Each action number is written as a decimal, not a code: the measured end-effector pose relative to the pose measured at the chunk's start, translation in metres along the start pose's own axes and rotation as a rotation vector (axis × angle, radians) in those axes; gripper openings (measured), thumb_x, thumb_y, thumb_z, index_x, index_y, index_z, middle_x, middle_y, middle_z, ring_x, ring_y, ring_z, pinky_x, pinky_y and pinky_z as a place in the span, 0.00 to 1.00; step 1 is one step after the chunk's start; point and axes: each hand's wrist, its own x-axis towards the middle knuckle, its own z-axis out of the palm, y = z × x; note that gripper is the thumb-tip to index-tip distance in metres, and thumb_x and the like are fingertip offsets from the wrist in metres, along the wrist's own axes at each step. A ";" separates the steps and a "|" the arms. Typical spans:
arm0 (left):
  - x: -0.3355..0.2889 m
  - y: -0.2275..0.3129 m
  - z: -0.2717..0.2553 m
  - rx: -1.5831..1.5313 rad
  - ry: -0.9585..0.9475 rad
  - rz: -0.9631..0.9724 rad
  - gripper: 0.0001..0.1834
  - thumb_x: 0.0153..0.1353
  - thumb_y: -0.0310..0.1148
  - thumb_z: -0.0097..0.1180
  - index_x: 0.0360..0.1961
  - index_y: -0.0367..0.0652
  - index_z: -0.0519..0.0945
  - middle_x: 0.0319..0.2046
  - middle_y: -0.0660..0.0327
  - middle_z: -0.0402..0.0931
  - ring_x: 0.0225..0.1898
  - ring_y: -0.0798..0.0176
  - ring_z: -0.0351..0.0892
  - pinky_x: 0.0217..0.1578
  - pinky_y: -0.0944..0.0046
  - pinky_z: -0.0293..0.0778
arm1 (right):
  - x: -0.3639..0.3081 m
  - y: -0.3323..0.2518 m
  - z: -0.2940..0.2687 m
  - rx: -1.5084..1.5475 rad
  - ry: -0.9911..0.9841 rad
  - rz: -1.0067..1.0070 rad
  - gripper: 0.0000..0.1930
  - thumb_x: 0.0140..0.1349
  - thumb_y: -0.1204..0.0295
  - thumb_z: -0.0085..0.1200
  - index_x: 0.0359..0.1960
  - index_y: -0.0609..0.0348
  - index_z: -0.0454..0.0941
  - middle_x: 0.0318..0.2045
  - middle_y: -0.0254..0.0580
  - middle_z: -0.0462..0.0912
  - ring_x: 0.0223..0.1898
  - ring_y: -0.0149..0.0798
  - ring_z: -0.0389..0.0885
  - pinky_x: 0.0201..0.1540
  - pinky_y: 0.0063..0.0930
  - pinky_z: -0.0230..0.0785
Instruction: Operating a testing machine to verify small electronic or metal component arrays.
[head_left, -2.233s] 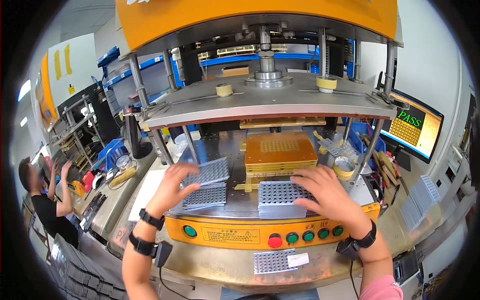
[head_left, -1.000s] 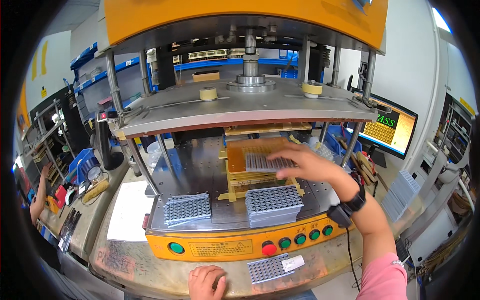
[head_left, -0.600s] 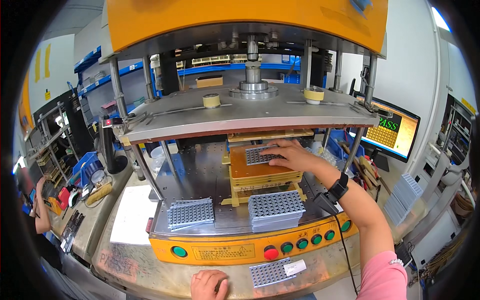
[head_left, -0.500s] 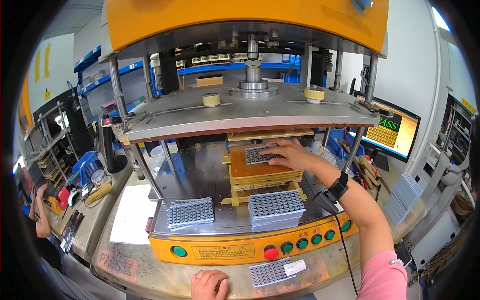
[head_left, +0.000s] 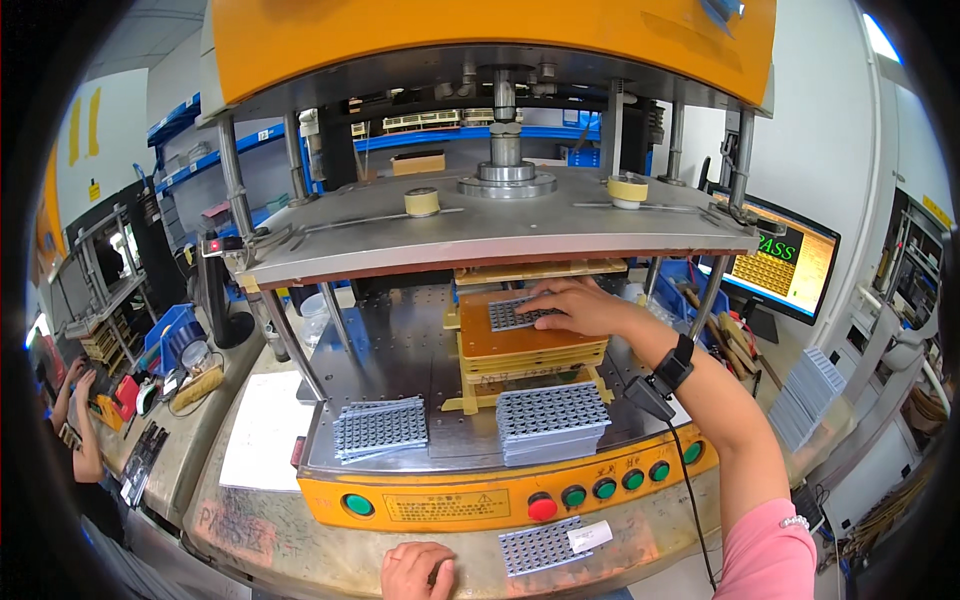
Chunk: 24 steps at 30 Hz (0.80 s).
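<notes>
My right hand (head_left: 578,308) reaches under the raised press plate, its fingers curled over a grey circuit-board panel (head_left: 508,315). That panel lies on the orange top of a layered yellow fixture (head_left: 485,343), partly covered by the fingers. My left hand (head_left: 418,572) rests at the bench's front edge, fingers loosely curled, with nothing visible in them. Between the fixture and the buttons stands a tall stack of grey panels (head_left: 553,420). A lower stack (head_left: 381,427) sits to its left. One loose panel (head_left: 540,548) with a white label lies on the bench near my left hand.
The metal press plate (head_left: 400,235) hangs above the fixture between steel posts. Green buttons and a red button (head_left: 542,506) line the yellow front. A black cable (head_left: 690,480) runs down beside my right forearm. A monitor (head_left: 775,260) stands right; another person's hands (head_left: 80,390) are far left.
My right hand has shifted only slightly, still on the panel atop the fixture. My left hand has stayed in place. The other person's hands at far left have moved a little.
</notes>
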 end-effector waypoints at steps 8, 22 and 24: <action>0.005 -0.002 0.004 -0.095 0.065 -0.031 0.05 0.64 0.29 0.57 0.34 0.40 0.81 0.36 0.54 0.81 0.40 0.47 0.78 0.44 0.54 0.72 | -0.012 -0.001 -0.016 0.180 -0.042 0.043 0.29 0.67 0.44 0.50 0.68 0.35 0.69 0.69 0.44 0.67 0.70 0.50 0.60 0.70 0.59 0.42; -0.009 -0.029 -0.006 0.269 0.167 -0.305 0.15 0.61 0.33 0.59 0.46 0.38 0.76 0.63 0.41 0.66 0.59 0.36 0.64 0.62 0.42 0.57 | -0.135 -0.154 0.026 -0.119 0.352 -0.168 0.30 0.59 0.55 0.61 0.59 0.57 0.73 0.55 0.41 0.76 0.58 0.43 0.72 0.64 0.45 0.59; -0.008 -0.028 -0.003 0.278 0.094 -0.285 0.14 0.60 0.33 0.60 0.45 0.39 0.76 0.63 0.40 0.66 0.59 0.34 0.64 0.62 0.42 0.58 | -0.135 -0.156 0.032 -0.113 0.352 -0.156 0.30 0.57 0.56 0.62 0.59 0.57 0.72 0.56 0.42 0.75 0.58 0.44 0.72 0.64 0.46 0.59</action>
